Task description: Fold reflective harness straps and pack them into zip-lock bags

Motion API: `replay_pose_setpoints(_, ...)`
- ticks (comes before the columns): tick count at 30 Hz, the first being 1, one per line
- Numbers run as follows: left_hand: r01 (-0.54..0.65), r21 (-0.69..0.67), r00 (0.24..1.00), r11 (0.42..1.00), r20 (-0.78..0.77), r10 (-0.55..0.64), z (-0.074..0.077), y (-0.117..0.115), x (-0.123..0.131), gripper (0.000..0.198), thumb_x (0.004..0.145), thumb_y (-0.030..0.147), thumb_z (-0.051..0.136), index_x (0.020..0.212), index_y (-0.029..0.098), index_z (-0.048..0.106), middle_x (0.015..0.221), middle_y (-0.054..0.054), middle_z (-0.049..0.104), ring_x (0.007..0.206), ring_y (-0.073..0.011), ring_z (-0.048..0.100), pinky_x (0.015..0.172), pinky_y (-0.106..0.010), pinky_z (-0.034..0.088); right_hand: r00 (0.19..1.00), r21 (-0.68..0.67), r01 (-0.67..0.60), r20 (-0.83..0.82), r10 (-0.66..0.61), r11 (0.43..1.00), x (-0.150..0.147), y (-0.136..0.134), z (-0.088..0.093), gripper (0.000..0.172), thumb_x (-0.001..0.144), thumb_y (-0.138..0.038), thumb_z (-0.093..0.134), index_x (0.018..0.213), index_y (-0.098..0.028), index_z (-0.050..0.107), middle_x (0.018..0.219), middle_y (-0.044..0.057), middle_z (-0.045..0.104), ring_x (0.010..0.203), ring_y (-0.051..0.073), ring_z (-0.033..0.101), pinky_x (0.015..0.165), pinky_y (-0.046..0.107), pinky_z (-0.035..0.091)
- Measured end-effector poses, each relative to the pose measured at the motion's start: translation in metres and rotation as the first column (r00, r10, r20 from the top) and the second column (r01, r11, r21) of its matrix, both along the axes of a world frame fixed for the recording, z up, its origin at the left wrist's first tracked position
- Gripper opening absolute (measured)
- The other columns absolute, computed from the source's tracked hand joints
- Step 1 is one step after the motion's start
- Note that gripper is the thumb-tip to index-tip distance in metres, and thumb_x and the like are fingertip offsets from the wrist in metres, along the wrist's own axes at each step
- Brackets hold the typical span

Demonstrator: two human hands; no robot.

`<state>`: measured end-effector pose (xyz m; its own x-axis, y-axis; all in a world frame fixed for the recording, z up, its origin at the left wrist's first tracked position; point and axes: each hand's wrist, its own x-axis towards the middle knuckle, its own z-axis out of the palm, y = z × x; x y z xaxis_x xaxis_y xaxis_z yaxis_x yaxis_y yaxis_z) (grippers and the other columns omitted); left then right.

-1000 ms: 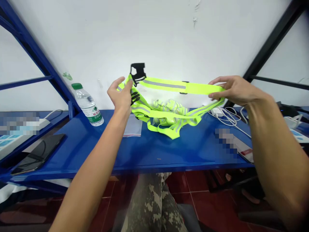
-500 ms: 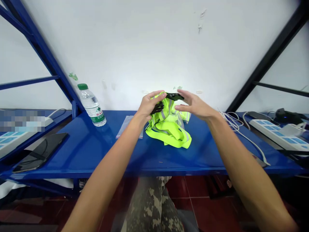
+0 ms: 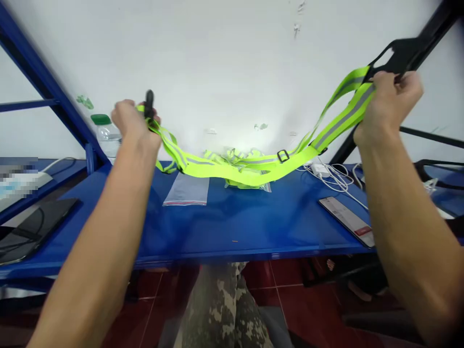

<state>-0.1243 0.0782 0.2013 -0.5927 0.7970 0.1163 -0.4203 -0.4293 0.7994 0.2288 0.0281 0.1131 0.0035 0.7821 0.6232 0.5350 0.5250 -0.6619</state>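
A neon-yellow reflective strap harness (image 3: pixel 290 166) with grey stripes and black slide buckles hangs in a sagging curve between my hands, above the blue table. My left hand (image 3: pixel 136 116) is closed on one end, beside a black buckle piece (image 3: pixel 149 104). Higher up at the right, my right hand (image 3: pixel 391 99) grips the other end, where two straps meet a black connector (image 3: pixel 402 55). Behind the sagging middle lies a clear bag holding more neon-yellow straps (image 3: pixel 248 181), partly covered. To its left rests a flat clear zip bag (image 3: pixel 188 189).
A water bottle with a green cap (image 3: pixel 107 133) stands at the left, partly behind my arm. Phones lie at the left (image 3: pixel 39 227) and right (image 3: pixel 346 220) of the blue table (image 3: pixel 217 232). White cables (image 3: pixel 335 179) are tangled at the right. Metal frame posts flank the table.
The bunched harness has been lifted and stretched out. My left hand moved left and up, my right hand far right and up. The bag of straps and the right phone now show more.
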Motion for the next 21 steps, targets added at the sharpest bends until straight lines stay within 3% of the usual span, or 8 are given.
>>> replay_pose_setpoints(2,0.205,0.0,0.978,0.979,0.035,-0.205,-0.017,-0.013,0.029,0.013,0.088,0.025,0.043,0.099,0.02,0.048,0.068,0.0,0.051,0.062,-0.0104,0.049,0.05,-0.02,0.035,0.996,0.057,0.032,0.077,-0.036,0.998,-0.009,-0.006,-0.009,0.033,0.082,-0.038,0.066,0.109,-0.02,0.061,0.084,0.006,0.07,0.078,0.023,0.066,0.066,0.035,0.051)
replay_pose_setpoints(4,0.404,-0.057,0.914,0.913,-0.023,-0.405,-0.041,-0.022,0.06,0.026,0.079,0.019,0.05,0.106,0.02,0.049,0.068,0.001,0.052,0.06,-0.0113,0.05,0.05,-0.021,0.036,0.986,0.121,0.059,0.145,-0.076,0.991,-0.016,-0.011,-0.014,0.03,0.086,-0.036,0.062,0.111,-0.02,0.058,0.086,0.006,0.07,0.079,0.023,0.066,0.066,0.035,0.05)
replay_pose_setpoints(7,0.635,-0.151,0.73,0.758,-0.202,-0.653,-0.081,-0.025,0.09,0.064,0.063,0.004,0.061,0.123,0.018,0.048,0.08,-0.001,0.061,0.075,-0.0136,0.061,0.064,-0.023,0.046,0.96,0.207,0.097,0.238,-0.146,0.974,-0.025,-0.015,-0.024,0.024,0.091,-0.032,0.054,0.111,-0.02,0.055,0.086,0.006,0.069,0.076,0.022,0.065,0.066,0.034,0.049)
replay_pose_setpoints(9,0.714,-0.177,0.628,0.678,-0.267,-0.731,-0.105,-0.024,0.096,0.076,0.059,0.0,0.065,0.13,0.018,0.047,0.084,-0.002,0.064,0.082,-0.0149,0.065,0.076,-0.026,0.049,0.936,0.26,0.113,0.297,-0.19,0.959,-0.032,-0.015,-0.037,0.019,0.093,-0.029,0.049,0.11,-0.021,0.053,0.088,0.007,0.069,0.075,0.023,0.065,0.067,0.034,0.049)
replay_pose_setpoints(11,0.713,-0.19,0.6,0.674,-0.331,-0.728,-0.126,-0.022,0.095,0.074,0.06,0.005,0.073,0.13,0.017,0.051,0.083,-0.001,0.065,0.082,-0.0146,0.065,0.083,-0.028,0.049,0.912,0.317,0.091,0.353,-0.206,0.944,-0.039,-0.014,-0.055,0.016,0.093,-0.024,0.046,0.108,-0.02,0.052,0.098,0.01,0.069,0.083,0.025,0.066,0.07,0.036,0.05)
replay_pose_setpoints(15,0.626,-0.185,0.634,0.757,-0.445,-0.633,-0.152,-0.019,0.088,0.076,0.065,0.016,0.078,0.135,0.019,0.049,0.093,-0.005,0.07,0.097,-0.0186,0.066,0.094,-0.034,0.047,0.866,0.33,-0.005,0.473,-0.161,0.944,-0.046,-0.013,-0.087,0.024,0.083,-0.007,0.045,0.1,-0.022,0.053,0.122,0.013,0.064,0.108,0.027,0.064,0.082,0.038,0.053)
replay_pose_setpoints(18,0.588,-0.141,0.658,0.796,-0.488,-0.573,-0.159,-0.018,0.085,0.083,0.067,0.021,0.079,0.141,0.018,0.043,0.103,-0.009,0.071,0.102,-0.0203,0.066,0.097,-0.036,0.048,0.862,0.289,-0.024,0.491,-0.126,0.957,-0.047,-0.015,-0.097,0.026,0.078,-0.004,0.046,0.094,-0.023,0.053,0.126,0.011,0.064,0.106,0.026,0.065,0.084,0.039,0.055)
replay_pose_setpoints(21,0.606,-0.122,0.66,0.786,-0.475,-0.582,-0.159,-0.019,0.085,0.083,0.069,0.023,0.078,0.143,0.017,0.041,0.105,-0.01,0.072,0.102,-0.0207,0.068,0.098,-0.036,0.048,0.885,0.29,-0.039,0.454,-0.102,0.956,-0.047,-0.018,-0.098,0.024,0.078,-0.003,0.046,0.09,-0.023,0.053,0.124,0.013,0.064,0.101,0.025,0.067,0.084,0.041,0.056)
